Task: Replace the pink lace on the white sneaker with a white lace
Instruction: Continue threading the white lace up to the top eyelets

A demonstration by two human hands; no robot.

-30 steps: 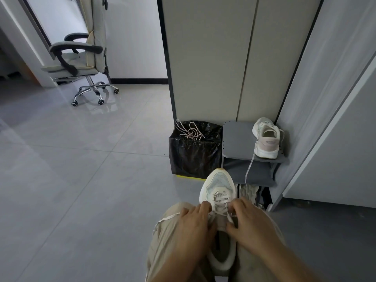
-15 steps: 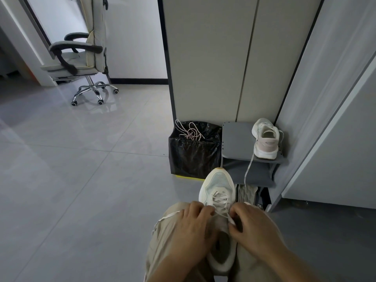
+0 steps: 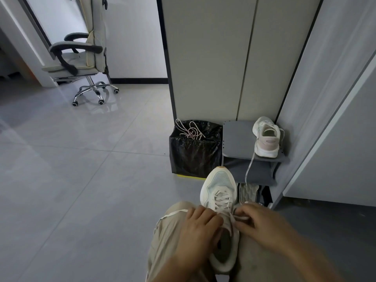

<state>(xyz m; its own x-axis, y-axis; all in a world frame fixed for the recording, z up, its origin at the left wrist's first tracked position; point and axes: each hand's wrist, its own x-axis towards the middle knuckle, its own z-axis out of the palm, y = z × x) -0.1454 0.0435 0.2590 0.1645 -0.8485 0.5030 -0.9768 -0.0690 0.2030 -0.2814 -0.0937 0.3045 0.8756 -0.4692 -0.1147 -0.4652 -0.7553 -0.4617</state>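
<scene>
Your white mesh sneaker [image 3: 220,192] sits toe-out in your lap between your thighs, white flat lace [image 3: 222,200] already crossed through most of the eyelets. The pink cord lace [image 3: 190,131] is off the shoe, lying on top of the black bin-bag-lined trash can [image 3: 195,153] by the grey cabinet.

Change over the last second: small. Your left hand [image 3: 200,224] slid slightly toward the tongue, and your right hand [image 3: 262,222] shifted a bit outward along the collar; the sneaker barely moved. Reads as tensioning or feeding the top rows, not a new step.

Grip: the right hand is pinched closed on a lace end near the top eyelet. The left hand is curled over the shoe's left side; can't tell whether it holds lace or just steadies the shoe. A loose lace tail [image 3: 173,213] trails over your left knee.

The second white sneaker with pink heel [image 3: 266,139] is on the grey shelf [image 3: 238,139], one lace end hanging down.

Judgement: nearly done — top eyelets and tie-off remain.
</scene>
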